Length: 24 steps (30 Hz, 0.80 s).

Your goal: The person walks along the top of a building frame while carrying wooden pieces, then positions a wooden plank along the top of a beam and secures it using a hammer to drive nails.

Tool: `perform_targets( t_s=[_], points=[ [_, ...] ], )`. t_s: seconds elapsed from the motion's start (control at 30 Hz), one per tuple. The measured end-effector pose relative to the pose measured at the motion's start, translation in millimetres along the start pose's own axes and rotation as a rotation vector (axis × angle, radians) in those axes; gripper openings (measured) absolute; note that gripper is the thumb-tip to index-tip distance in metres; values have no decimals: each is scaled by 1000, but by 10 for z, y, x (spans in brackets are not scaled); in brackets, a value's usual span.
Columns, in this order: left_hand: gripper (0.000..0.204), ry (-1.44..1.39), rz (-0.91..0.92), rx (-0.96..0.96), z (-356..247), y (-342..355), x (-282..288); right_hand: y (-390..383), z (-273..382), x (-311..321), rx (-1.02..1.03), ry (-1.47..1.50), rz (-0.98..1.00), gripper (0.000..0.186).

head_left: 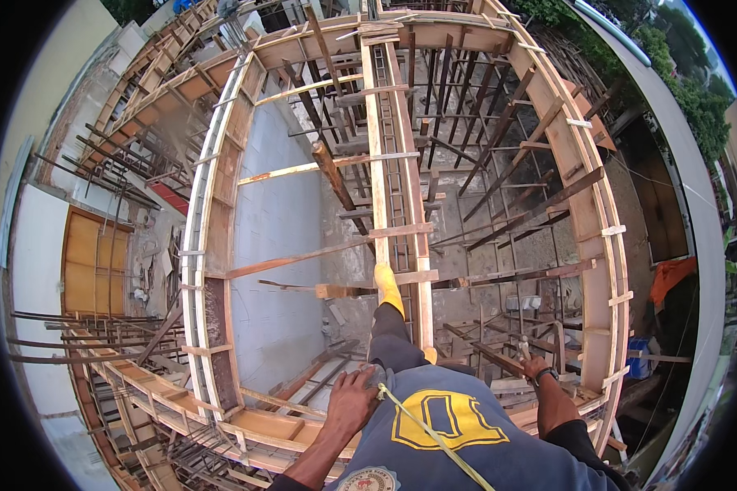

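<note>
Head view, looking straight down from high on a building site. A person stands on wooden beam formwork [397,188], a long narrow trough of planks running from the picture's centre toward 12 o'clock, with steel rebar [391,155] laid along inside it.

The left hand [350,401] sits at about 6 o'clock, low and just left of centre. Its fingers are spread narrowly and pressed flat on the person's own grey-trousered knee [385,360], holding nothing. A yellow cord [422,425] runs diagonally from just beside this hand's fingertips down across the dark blue shirt toward 5 o'clock; whether the fingers touch it cannot be told.

The right hand [535,367] is at about 4 o'clock, wearing a dark wristwatch. Its fingers are curled shut around a thin upright bar [522,348]; what the bar belongs to is too small to tell.

A yellow boot [387,288] is planted on the formwork just above the knee, near picture centre, at the foot of the trough.

Around them: more curved formwork rings the opening from 9 o'clock round through 12 to 3. Slanted timber props [516,164] crowd the space at 2 o'clock, below and right of the trough. A pale block wall [278,221] drops away at 10 o'clock. Cross planks [303,258] span the gap left of the boot. An orange cloth [670,274] lies far off at 3 o'clock.
</note>
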<state>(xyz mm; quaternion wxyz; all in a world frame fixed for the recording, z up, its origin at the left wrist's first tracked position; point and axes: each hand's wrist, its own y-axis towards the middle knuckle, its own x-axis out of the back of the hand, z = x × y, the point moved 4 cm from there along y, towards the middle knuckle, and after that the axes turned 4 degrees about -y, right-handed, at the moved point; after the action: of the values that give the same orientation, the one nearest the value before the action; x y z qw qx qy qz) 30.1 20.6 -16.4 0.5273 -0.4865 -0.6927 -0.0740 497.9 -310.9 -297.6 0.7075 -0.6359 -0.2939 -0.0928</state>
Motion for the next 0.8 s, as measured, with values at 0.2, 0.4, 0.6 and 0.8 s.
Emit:
perform_targets(
  t_s=[0.2, 0.4, 0.6, 0.8],
  points=[
    [22, -94, 32, 75, 638, 969, 744, -218, 1634, 966, 85, -104, -134, 49],
    [23, -184, -12, -10, 1029, 1892, 1665, 35, 2544, 1592, 26, 12, -206, 60],
    [23, -340, 53, -40, 1344, 2535, 2343, 358, 3369, 1519, 3, 34, -5, 67],
    [18, -499, 7, -2, 1589, 3341, 3012, 1141, 3742, 1194, 590, -408, 273, 63]
  ],
)
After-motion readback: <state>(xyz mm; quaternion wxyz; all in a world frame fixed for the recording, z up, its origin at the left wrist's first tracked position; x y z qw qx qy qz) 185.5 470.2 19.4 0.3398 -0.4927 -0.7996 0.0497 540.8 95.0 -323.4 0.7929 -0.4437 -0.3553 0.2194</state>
